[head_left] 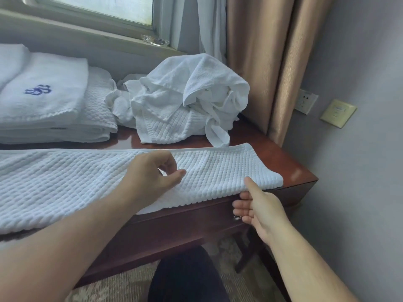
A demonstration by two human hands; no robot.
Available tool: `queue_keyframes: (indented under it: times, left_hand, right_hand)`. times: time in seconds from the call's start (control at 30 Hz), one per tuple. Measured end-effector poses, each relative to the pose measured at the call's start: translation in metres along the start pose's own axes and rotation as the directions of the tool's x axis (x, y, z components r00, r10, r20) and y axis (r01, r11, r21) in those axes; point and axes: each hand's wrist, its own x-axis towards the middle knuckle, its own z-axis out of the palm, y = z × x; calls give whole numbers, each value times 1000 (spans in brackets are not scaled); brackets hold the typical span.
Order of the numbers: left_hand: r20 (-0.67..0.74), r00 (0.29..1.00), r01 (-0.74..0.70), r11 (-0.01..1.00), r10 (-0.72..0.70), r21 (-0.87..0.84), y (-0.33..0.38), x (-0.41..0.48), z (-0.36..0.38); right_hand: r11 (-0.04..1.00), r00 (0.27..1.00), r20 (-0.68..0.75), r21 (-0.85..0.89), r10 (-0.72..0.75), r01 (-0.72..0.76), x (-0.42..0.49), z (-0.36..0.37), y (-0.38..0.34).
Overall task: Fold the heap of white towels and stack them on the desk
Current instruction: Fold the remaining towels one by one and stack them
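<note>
**Person folding a white towel at a wooden desk, seen from their own eyes**

A long white waffle-weave towel (76, 182) lies flat along the front edge of a reddish-brown desk (272, 153). It runs from the left border of the view almost to the desk's right corner, and its near edge hangs slightly over the front.

The left hand (152, 171) sits over the middle of the towel, wrist low on the cloth. Its fingers are loosely curled and the thumb points right. No cloth shows between them.

The right hand (255, 205) is at the towel's near right edge. Its thumb lies on top of the cloth and its fingers are tucked under the overhang, so it pinches that edge.

Behind the towel, at the back right of the desk, sits a crumpled heap (187, 99) of white towels, just apart from the flat one. At the back left is a stack (43, 110) of folded white towels. The top one carries a blue embroidered emblem (38, 90).

A window sill (87, 33) runs behind the desk with 1 clear glass dish (154, 40) on it. A tan curtain (272, 62) hangs at the right, just behind the heap. On the grey wall farther right are a white socket (305, 101) and a cream switch (338, 113), side by side. Patterned carpet (122, 286) shows below the desk.
</note>
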Motion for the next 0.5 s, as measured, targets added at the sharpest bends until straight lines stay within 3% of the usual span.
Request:
queue_keyframes:
  times: [0.13,0.33,0.5]
  left_hand:
    - [9,1000,-26,999,26,-18,2,0,-1]
    - [32,999,-8,1000,9,-21,4,-1,-5]
    - [33,999,23,1000,-22,-20,7,-1,-12]
  right_hand:
    - [1000,999,43,-8,29,-29,0,1,-14]
    - [994,998,65,113,6,-13,11,-11,-31]
    - [905,999,9,424,40,-40,27,-14,-52]
